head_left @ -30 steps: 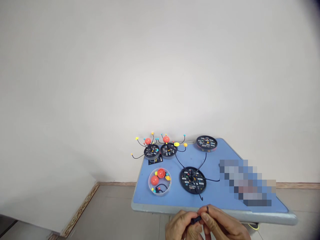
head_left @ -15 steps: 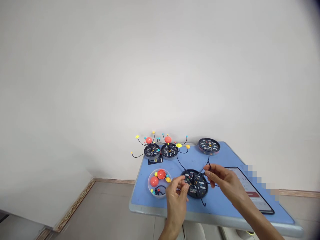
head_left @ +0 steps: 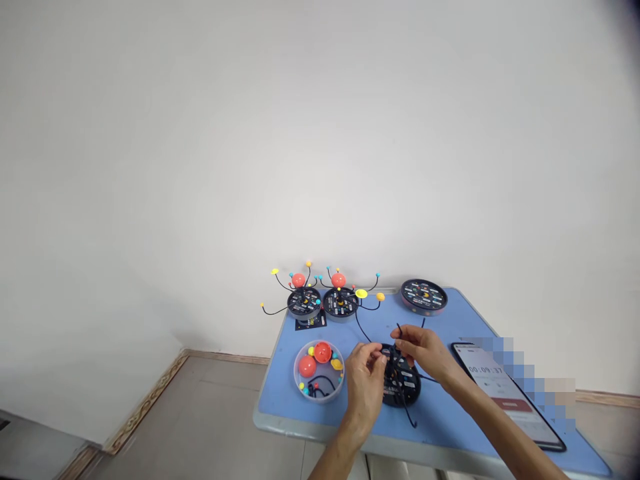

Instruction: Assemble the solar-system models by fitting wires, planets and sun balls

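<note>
A black round base (head_left: 403, 385) with thin black wire arms lies on the blue table (head_left: 435, 427). My left hand (head_left: 366, 380) is at its left edge, fingers pinched close to the centre post. My right hand (head_left: 423, 348) hovers over the base's top, fingers pinched on a thin black wire arm (head_left: 399, 330) that sticks up. Both hands meet above the middle of the base.
A clear bowl (head_left: 319, 371) of orange, yellow and blue balls and black wires sits left of the base. Two assembled models (head_left: 305, 299) (head_left: 341, 299) stand at the back edge, another black base (head_left: 424, 296) at back right. A phone (head_left: 505, 390) lies on the right.
My hands rose from the table's near edge to the black base. My right hand carried the wire arm over its centre, and my left hand closed in beside it.
</note>
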A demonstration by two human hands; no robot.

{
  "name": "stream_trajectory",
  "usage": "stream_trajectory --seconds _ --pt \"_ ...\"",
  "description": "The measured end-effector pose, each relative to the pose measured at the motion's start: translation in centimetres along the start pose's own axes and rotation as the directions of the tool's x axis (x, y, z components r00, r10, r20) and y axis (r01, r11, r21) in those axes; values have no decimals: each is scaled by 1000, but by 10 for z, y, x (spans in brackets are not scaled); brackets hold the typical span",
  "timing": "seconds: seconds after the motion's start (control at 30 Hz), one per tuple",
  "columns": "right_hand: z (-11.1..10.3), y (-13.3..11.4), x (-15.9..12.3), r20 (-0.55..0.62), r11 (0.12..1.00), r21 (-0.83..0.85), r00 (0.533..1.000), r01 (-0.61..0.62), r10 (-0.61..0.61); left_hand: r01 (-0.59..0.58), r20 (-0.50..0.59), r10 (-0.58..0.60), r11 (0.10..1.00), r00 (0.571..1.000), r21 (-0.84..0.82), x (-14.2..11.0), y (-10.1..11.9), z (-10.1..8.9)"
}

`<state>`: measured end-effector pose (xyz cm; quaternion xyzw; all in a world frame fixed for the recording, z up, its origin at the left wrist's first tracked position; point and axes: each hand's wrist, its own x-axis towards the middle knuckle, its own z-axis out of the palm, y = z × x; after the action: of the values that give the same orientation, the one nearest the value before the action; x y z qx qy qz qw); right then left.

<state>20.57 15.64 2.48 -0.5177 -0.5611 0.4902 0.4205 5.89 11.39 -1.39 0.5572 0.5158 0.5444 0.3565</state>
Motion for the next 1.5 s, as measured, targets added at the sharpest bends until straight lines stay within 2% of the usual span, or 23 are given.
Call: stream_trajectory --seconds 0.2,0.43,0.57,0.67,0.87,1.07,1.3,1.5 --pt "1 6 2 17 1000 14 1000 -17 17 -34 12 33 991 999 132 0 -6 8" --pt "3 11 3 15 1000 -8 1000 -22 23 -95 64 84 974 994 206 3 -5 16" --pt "6 16 4 -12 997 -77 1000 -23 22 -139 85 122 960 989 245 4 -6 17" --pt "5 21 3 -56 984 -180 998 -9 -1 -131 89 111 955 990 265 3 -8 17" --pt "-1 25 -8 -136 897 -438 983 51 -122 -88 82 65 944 994 317 1 -17 19" --pt "2 22 -24 -69 772 -618 969 147 -239 -56 78 31 937 996 344 1 -16 20" --pt "13 24 -19 62 661 -724 974 195 -219 14 30 -27 935 999 354 6 -15 23" --pt "16 24 -19 89 636 -744 974 205 -210 18 17 -24 963 1000 268 5 -21 23"
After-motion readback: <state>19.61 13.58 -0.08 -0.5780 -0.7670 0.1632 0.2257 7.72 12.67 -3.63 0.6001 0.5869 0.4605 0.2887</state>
